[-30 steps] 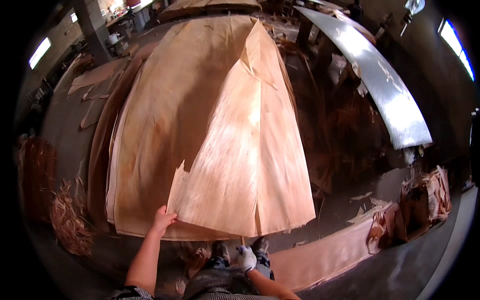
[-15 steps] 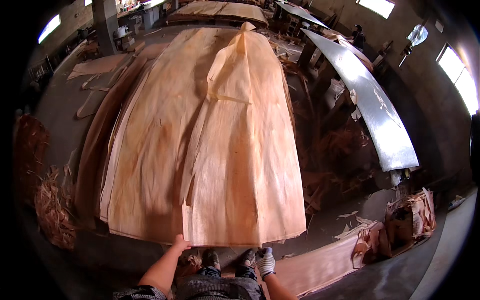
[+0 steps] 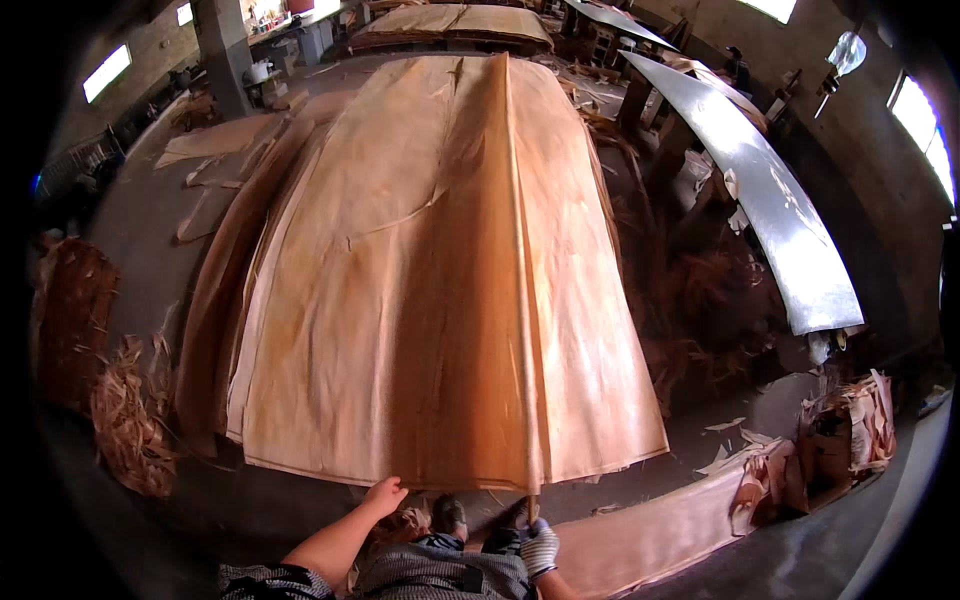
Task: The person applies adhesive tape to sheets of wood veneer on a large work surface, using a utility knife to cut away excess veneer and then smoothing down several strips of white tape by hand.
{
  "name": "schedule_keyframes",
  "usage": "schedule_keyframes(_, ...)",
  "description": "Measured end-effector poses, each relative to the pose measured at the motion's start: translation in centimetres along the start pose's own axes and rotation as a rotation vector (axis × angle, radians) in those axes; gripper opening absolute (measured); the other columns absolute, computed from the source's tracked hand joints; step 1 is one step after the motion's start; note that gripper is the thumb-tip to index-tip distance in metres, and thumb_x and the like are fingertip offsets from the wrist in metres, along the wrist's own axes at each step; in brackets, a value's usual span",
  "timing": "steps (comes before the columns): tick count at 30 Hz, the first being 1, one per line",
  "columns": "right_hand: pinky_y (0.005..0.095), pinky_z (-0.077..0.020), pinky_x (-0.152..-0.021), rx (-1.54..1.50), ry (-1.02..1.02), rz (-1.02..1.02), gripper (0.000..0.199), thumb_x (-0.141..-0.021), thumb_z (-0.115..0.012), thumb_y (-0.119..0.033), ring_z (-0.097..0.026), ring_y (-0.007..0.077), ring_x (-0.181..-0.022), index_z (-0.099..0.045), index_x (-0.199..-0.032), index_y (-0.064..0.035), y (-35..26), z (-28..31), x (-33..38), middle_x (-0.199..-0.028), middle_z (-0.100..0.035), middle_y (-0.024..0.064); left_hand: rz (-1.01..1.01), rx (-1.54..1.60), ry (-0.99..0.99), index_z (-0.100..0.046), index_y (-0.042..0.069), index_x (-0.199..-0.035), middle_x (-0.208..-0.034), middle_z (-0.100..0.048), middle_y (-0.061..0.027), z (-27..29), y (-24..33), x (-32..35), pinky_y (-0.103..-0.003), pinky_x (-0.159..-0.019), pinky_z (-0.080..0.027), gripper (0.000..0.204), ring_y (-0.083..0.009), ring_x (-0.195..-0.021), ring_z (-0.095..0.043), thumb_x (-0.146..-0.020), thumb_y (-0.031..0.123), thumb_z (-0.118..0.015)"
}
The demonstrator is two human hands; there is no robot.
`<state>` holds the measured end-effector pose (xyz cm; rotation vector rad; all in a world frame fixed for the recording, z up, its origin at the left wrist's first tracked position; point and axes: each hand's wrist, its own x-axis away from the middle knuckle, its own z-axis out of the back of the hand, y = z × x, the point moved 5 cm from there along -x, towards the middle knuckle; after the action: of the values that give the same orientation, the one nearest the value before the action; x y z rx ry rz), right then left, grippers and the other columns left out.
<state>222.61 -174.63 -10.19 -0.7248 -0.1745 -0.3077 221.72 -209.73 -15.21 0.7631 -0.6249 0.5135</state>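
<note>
A wide, thin wood veneer sheet (image 3: 450, 300) lies lengthwise on a long stack in front of me. A raised ridge runs down its right half, with a broad shaded dip to the left of it. My left hand (image 3: 385, 495), bare, is closed at the near edge, its fingertips pinching the veneer. My right hand (image 3: 540, 550), in a striped glove, grips the veneer's near end where the ridge comes down in a narrow fold. A thin curved crack or lifted edge shows near the middle of the sheet.
Brown veneer sheets (image 3: 225, 300) hang along the stack's left side. Veneer scraps (image 3: 130, 420) are heaped at left. A shiny metal-topped table (image 3: 750, 190) stands at right. A long veneer piece (image 3: 640, 530) and a scrap-filled box (image 3: 845, 430) lie near right. Another stack (image 3: 450, 22) stands behind.
The loose veneer layer has spread leftward, and its folded far end has dropped flatter. The ridge is straighter. My right hand has moved slightly lower, and the view has shifted a little left.
</note>
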Motion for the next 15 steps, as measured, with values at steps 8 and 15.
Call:
schedule_keyframes(8, 0.0474, -0.0449, -0.070, 0.171, -0.594, 0.045, 0.036, -0.075, -0.058, -0.026, -0.057, 0.0393, -0.083, -0.048, -0.101, -0.0040, -2.9, -14.1, 0.2, -0.086, -0.059, 0.0248, 0.174, -0.253, -0.280, -0.063, 0.012, -0.099, -0.097, -0.062, -0.0104, -1.5, -12.7, 3.7, -0.036, -0.079, -0.046, 0.033, -0.0271, -0.091, -0.059, -0.079, 0.037, -0.054)
schedule_keyframes(15, 0.0379, -0.0450, -0.076, -0.124, -0.382, -0.026, 0.057, -0.075, -0.067, -0.024, -0.058, 0.0321, -0.088, -0.040, -0.120, -0.0022, -4.6, -11.3, -0.3, -0.098, -0.058, 0.0229, 0.137, 0.113, -0.189, -0.064, 0.011, -0.095, -0.092, -0.063, -0.0112, -4.0, -15.1, 5.8, -0.036, -0.074, -0.047, 0.031, -0.0271, -0.086, -0.060, -0.078, 0.036, -0.056)
